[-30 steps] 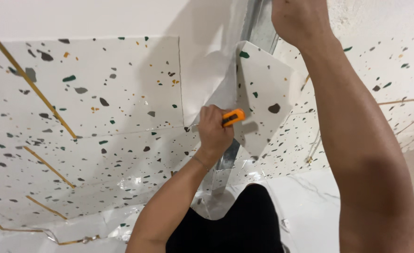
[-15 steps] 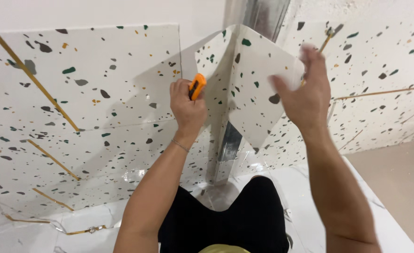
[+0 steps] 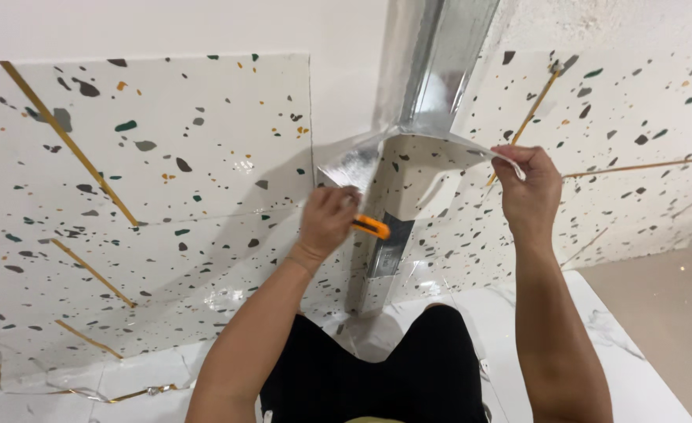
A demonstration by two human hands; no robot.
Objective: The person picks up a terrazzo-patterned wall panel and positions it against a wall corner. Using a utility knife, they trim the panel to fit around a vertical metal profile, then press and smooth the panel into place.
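Observation:
My left hand (image 3: 326, 222) grips an orange utility knife (image 3: 372, 227) held against the wall beside a shiny metal corner post (image 3: 432, 70). My right hand (image 3: 527, 190) pinches the top edge of a loose flap of speckled white wall sheet (image 3: 428, 168), pulling it away from the corner so that its silvery back shows. The flap bends outward between both hands, in front of the post.
Speckled white panels with thin gold lines cover the wall on the left (image 3: 142, 196) and on the right (image 3: 628, 157). Plain white wall lies above them. My dark-clad knee (image 3: 393, 368) rests on a white marbled floor (image 3: 635, 360).
My left hand with the knife has dropped lower and moved right toward the post. My right hand has gone from an open palm on the flap to pinching its top edge.

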